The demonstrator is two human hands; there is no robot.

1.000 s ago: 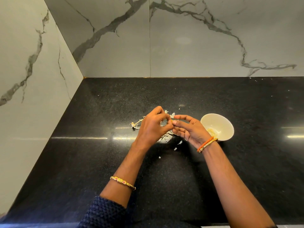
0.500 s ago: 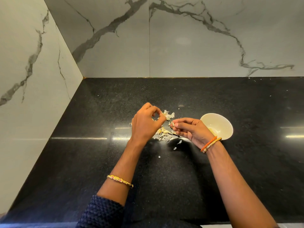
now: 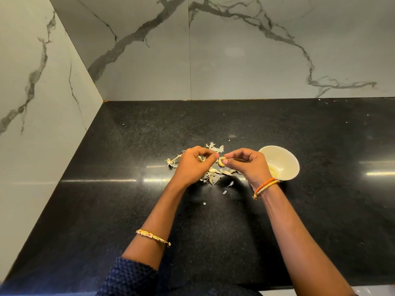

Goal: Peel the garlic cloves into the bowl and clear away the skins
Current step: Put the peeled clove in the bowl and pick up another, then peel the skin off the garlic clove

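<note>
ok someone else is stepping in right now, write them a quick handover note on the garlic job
Left hand: fingers curled, pinching one end of the clove.
Right hand: pinching the other end of the same clove, a thin strip of skin in its grip; clove held above the skins.
Bowl: on the counter, just right of the right hand, something pale at the bottom, likely peeled garlic.
Skins: loose pile under and between the hands, a few flecks nearer the person.
Done: some peeling, judging by the pile.
Left: finish this clove, drop it in the bowl, clear the skins. Whether unpeeled cloves remain in the pile is unclear.
</note>
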